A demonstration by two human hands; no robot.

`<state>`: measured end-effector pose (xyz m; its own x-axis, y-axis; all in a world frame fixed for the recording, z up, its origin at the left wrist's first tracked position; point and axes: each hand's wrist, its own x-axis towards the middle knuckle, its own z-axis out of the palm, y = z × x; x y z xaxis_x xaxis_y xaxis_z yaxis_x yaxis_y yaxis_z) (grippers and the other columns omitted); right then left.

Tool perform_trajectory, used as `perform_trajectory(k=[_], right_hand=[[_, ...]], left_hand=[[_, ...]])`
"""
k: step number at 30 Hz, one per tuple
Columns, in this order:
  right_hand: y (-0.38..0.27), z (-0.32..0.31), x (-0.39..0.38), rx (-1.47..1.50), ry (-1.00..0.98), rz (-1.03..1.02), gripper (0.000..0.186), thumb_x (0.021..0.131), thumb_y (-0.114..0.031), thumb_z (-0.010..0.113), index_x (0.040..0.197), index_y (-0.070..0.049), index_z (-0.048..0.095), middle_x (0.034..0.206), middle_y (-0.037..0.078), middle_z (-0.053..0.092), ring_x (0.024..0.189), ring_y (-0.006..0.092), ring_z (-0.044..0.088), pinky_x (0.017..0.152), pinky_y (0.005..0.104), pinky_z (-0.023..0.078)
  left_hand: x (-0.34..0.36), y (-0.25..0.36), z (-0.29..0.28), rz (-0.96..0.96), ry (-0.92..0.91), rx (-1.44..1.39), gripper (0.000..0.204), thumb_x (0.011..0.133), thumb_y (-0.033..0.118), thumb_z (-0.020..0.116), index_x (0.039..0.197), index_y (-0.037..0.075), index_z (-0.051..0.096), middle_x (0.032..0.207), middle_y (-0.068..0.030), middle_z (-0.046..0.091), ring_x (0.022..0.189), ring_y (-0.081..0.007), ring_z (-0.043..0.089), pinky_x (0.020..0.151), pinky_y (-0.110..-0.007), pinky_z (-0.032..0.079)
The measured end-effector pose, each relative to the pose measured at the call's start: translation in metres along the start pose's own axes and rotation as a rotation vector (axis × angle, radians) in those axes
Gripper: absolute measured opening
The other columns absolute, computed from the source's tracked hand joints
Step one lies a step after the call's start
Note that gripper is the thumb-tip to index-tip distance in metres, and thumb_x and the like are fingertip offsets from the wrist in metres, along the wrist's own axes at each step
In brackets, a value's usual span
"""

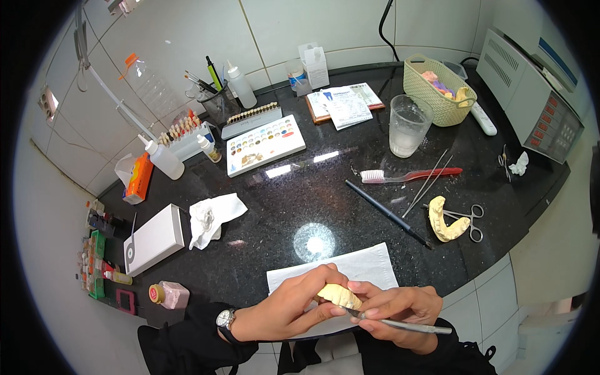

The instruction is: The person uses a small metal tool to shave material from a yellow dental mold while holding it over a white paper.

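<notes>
At the lower middle, over a white paper sheet (374,264), my left hand (298,302) is closed around a pale yellow dental cast (336,294). My right hand (403,312) grips a slim silver carving tool (417,326), its blade against the cast's lower edge and the fingertips also at the cast. A second, horseshoe-shaped yellow cast (442,230) lies to the right on scissor-like metal forceps (476,225).
Around me on the black countertop (269,231) are a dark pen-like tool (387,212), red toothbrush (431,174), tweezers (425,190), glass (407,131), basket (431,94), color palette (275,140), crumpled tissue (212,219), white box (153,240), pink-filled jar (175,295) and grey machine (512,81).
</notes>
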<state>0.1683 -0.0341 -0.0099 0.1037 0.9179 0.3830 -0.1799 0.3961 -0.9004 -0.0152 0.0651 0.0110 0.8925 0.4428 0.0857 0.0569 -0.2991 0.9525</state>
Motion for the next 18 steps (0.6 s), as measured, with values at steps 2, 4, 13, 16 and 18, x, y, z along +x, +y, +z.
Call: perform_trajectory(k=[2,4,13,16,18], right_hand=[[-0.0006,0.0019,-0.0011,0.037,0.035,-0.002,0.012,0.077,0.005,0.069,0.084,0.000,0.060,0.078,0.019,0.068,0.077,0.0229,0.069,0.097,0.0530,0.044],[0.0010,0.0077,-0.0039,0.139,0.111,0.008,0.012,0.078,0.005,0.068,0.084,0.000,0.059,0.077,0.019,0.068,0.076,0.0228,0.069,0.096,0.0530,0.044],[0.0040,0.0040,-0.0038,0.039,0.056,-0.035,0.013,0.078,0.007,0.067,0.085,0.000,0.060,0.077,0.020,0.068,0.078,0.0235,0.069,0.097,0.0529,0.043],[-0.0007,0.0027,-0.0029,0.031,0.030,-0.002,0.013,0.077,0.008,0.068,0.085,0.000,0.060,0.077,0.020,0.068,0.079,0.0237,0.069,0.098,0.0522,0.043],[-0.0014,0.0014,-0.0018,-0.003,0.008,0.000,0.014,0.077,0.008,0.068,0.085,-0.001,0.060,0.078,0.019,0.068,0.079,0.0236,0.069,0.098,0.0519,0.043]], left_hand=[[0.0006,0.0001,0.0008,0.022,0.013,-0.014,0.027,0.090,0.016,0.060,0.110,0.002,0.046,0.095,-0.0098,0.053,0.083,-0.0162,0.054,0.071,-0.028,0.043],[-0.0006,-0.0009,0.0038,0.035,0.051,-0.072,0.026,0.090,0.014,0.059,0.111,0.002,0.049,0.092,-0.0097,0.054,0.080,-0.0184,0.056,0.069,-0.030,0.044],[0.0001,-0.0001,0.0031,-0.001,0.035,-0.036,0.028,0.090,0.019,0.061,0.109,0.004,0.046,0.089,-0.0094,0.053,0.076,-0.0145,0.051,0.067,-0.028,0.039],[0.0015,0.0009,0.0033,0.009,0.038,-0.026,0.029,0.090,0.019,0.061,0.109,0.004,0.046,0.089,-0.0094,0.054,0.075,-0.0145,0.051,0.066,-0.029,0.039],[0.0016,0.0003,0.0026,0.022,0.037,-0.007,0.029,0.090,0.019,0.061,0.109,0.003,0.046,0.090,-0.0096,0.053,0.076,-0.0143,0.051,0.066,-0.029,0.040]])
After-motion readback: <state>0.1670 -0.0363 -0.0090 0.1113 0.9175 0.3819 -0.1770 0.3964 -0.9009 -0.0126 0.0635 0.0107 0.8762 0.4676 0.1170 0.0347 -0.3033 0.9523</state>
